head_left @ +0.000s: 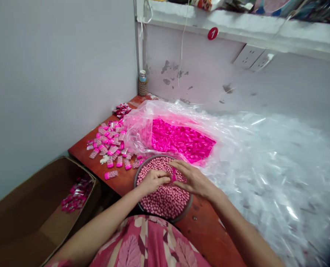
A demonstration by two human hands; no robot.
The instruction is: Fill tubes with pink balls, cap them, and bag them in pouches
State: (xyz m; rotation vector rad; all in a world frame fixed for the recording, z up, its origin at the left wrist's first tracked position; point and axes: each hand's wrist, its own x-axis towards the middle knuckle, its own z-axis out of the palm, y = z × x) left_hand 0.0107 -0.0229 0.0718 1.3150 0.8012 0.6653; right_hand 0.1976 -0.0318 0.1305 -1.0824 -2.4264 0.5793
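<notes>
A reddish wooden table [206,230] stands pushed into the corner of a grey-walled room. Nearest, two bare forearms reach in over one round bowl [187,210] heaped with small pink beads [165,200], far too many to count. Above the beads the left hand [154,181] has its fingers curled together, pinching one small pink packet [173,174]. The right hand [191,178] comes in from the other side, fingers straight and close together, tips against the same packet; I cannot tell whether they grip it. The packet stands upright between the two sets of fingertips, just over the far half of the bowl.

Down to the left sits one open cardboard box [28,215] with pink packets in its bottom. Beyond the bowl lies one clear plastic bag [142,126] full of bright pink pieces, with dozens of filled packets [109,144] strewn to its left and a heap of clear plastic [279,170] to its right. In the corner stands one small jar [142,83]; two wall sockets [248,55] are higher up.
</notes>
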